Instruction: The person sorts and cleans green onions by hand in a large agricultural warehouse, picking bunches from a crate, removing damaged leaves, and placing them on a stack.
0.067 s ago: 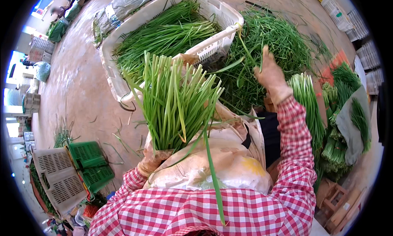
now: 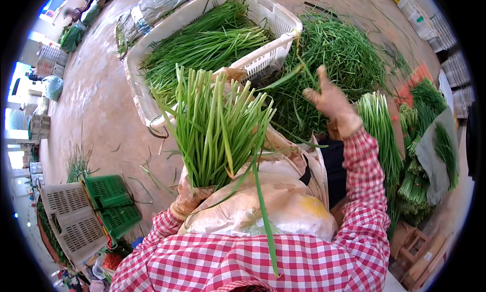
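Note:
My left hand (image 2: 190, 200), in a thin glove, is closed around the lower part of a thick bunch of green chives (image 2: 217, 130). Their pale cut ends point up and away from me; a few long leaves hang over the stained apron (image 2: 273, 201) on my lap. To the right, my right hand (image 2: 331, 102) is raised over a heap of loose green leaves (image 2: 344, 54). Its thumb and forefinger are spread and nothing is between them. A loose leaf (image 2: 305, 67) is in the air just left of its fingertips.
Ahead stands a white plastic crate (image 2: 268, 54) holding more chives. At my right lie a pale-stemmed bundle (image 2: 377, 125), several tied bunches (image 2: 417, 185) under a grey cloth (image 2: 435, 155), and a small wooden stool (image 2: 412, 246). Green (image 2: 111, 206) and beige baskets (image 2: 73, 221) are at left.
My right hand has shifted slightly left and toward me, its thumb and forefinger opening apart. The leaf by its fingers has come away. My left hand and the bunch stay put.

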A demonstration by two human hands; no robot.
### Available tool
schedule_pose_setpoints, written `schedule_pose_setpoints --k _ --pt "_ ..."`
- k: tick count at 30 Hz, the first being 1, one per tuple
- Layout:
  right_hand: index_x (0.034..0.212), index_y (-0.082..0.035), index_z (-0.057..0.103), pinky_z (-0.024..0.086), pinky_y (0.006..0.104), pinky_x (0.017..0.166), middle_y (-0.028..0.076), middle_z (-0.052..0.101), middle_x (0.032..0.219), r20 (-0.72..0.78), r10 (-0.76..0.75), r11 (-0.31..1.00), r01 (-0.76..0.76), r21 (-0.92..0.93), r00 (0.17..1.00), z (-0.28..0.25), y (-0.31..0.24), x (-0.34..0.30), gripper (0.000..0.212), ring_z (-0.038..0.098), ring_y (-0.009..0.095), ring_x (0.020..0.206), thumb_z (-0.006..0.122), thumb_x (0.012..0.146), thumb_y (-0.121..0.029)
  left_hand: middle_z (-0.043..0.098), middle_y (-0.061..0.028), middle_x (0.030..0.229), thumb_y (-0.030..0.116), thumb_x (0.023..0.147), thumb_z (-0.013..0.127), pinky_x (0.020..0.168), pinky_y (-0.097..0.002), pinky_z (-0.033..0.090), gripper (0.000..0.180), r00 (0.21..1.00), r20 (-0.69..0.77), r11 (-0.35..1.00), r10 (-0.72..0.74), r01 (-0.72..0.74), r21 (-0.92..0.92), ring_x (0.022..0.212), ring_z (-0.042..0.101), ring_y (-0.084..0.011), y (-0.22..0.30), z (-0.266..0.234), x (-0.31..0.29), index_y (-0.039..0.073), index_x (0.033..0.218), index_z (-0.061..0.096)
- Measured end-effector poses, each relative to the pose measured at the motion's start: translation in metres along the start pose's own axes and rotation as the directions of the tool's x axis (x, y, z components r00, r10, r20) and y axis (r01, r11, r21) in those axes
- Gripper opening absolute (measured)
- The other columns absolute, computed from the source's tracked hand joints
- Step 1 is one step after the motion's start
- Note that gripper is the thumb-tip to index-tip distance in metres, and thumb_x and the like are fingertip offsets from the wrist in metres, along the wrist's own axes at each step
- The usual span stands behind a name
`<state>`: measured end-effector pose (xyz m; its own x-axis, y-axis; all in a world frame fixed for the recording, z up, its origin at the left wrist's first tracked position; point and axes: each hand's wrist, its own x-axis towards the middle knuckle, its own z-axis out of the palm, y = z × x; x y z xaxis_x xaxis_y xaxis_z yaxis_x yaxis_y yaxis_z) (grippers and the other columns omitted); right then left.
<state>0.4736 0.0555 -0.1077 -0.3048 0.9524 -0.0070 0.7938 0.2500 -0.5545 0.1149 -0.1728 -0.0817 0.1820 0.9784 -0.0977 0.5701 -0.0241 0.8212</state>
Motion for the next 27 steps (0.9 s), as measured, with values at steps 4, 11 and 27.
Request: schedule_pose_setpoints --k 4,11,27 --pt "0.147 -0.009 -0.001 0.052 0.0238 0.059 0.022 0.048 0.128 0.527 -0.046 0.435 -0.458 0.775 0.848 -0.011 -0.108 -0.050 0.099 0.064 0.022 0.089 0.065 0.082 -0.042 0.063 -0.0087 0.110 0.020 0.077 0.072 0.086 -0.0333 0.048 0.049 1.000 -0.016 1.000 -0.009 0.009 -0.013 0.095 0.062 -0.0237 -0.005 0.003 -0.001 0.010 0.122 0.056" --pt "0.144 -0.011 0.027 0.046 0.0213 0.062 0.003 0.063 0.101 0.424 -0.115 0.643 -0.258 0.721 0.898 -0.017 -0.139 -0.059 0.079 0.053 0.006 0.074 0.072 0.079 -0.014 0.063 -0.0089 0.110 0.019 0.077 0.071 0.087 -0.0333 0.048 0.047 0.996 -0.002 0.975 -0.090 0.088 -0.202 0.096 0.061 -0.0232 -0.018 0.004 -0.003 0.010 0.121 0.057" --pt "0.126 -0.001 0.046 0.053 0.0379 0.067 0.016 0.063 0.088 -0.407 -0.084 0.939 -0.064 -0.337 0.910 -0.055 0.002 0.015 0.040 0.063 0.031 0.079 0.053 0.092 -0.020 0.064 -0.0093 0.110 0.017 0.078 0.070 0.089 -0.0331 0.047 0.042 0.987 0.037 0.877 -0.155 0.155 -0.454 0.097 0.061 -0.0221 -0.031 0.017 -0.004 0.009 0.117 0.059"
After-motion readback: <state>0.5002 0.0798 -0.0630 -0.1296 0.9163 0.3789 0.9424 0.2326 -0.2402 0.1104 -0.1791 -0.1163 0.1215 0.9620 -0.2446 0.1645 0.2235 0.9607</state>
